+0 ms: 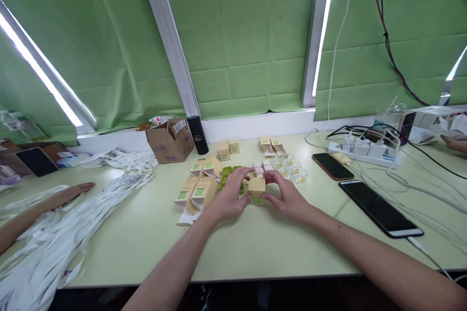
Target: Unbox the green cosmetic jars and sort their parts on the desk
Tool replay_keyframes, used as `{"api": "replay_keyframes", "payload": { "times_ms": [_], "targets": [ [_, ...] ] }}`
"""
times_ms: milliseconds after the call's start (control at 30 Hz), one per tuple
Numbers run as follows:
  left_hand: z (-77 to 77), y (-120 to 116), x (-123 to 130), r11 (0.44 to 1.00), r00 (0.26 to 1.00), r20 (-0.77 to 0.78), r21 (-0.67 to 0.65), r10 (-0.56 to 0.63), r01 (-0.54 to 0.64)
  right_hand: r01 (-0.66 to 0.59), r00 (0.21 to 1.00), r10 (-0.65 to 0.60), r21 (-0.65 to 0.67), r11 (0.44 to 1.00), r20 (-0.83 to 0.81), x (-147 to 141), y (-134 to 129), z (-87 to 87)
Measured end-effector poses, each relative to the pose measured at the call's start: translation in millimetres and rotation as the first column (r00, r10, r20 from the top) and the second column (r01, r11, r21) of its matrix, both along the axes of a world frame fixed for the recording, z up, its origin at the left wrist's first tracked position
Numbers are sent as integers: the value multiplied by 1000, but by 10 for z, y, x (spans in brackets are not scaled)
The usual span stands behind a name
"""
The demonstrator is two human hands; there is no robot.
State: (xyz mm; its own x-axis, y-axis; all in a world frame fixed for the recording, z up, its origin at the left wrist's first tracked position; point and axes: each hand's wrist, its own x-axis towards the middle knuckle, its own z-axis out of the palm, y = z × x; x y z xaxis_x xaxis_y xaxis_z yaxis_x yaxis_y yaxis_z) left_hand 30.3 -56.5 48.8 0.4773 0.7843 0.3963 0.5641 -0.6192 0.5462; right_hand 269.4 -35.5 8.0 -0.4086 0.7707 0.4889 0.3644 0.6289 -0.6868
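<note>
A small tan box (257, 187) with a green label stands on the pale table between my two hands. My left hand (233, 194) grips its left side with thumb and fingers. On the right side, my right hand (286, 195) pinches it the same way. Just behind are green cups (226, 173), pink-white pieces (258, 169) and clear cups with yellow bits (292, 170). Left of my left hand lie open tan boxes (205, 192) with green labels. Farther back are two small closed boxes (234, 146) and two open ones (279, 147).
A cardboard box (170, 143) and black bottle (197, 135) stand at the back. White strips (73, 223) cover the left, with another person's hand (75, 192) on them. Phones (381, 208), a power strip (363, 153) and cables lie right; another person's hand (455, 144) shows far right.
</note>
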Motion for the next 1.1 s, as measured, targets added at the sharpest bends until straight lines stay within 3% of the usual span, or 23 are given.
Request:
{"api": "replay_keyframes", "payload": {
  "times_ms": [367,567,800,1100],
  "targets": [
    [-13,5,7,999,1000,23,-25,-21,22,39,986,-73,222,974,149,103,66,39],
    [18,1,-22,995,998,1,81,66,-66,155,985,-171,318,935,24,114,79,66],
    [15,25,-42,991,992,-79,98,102,-94,186,979,-202,344,920,10,130,86,50],
    [-22,35,64,970,948,-206,74,244,-233,188,980,-201,361,914,1,125,75,49]
  ]
}}
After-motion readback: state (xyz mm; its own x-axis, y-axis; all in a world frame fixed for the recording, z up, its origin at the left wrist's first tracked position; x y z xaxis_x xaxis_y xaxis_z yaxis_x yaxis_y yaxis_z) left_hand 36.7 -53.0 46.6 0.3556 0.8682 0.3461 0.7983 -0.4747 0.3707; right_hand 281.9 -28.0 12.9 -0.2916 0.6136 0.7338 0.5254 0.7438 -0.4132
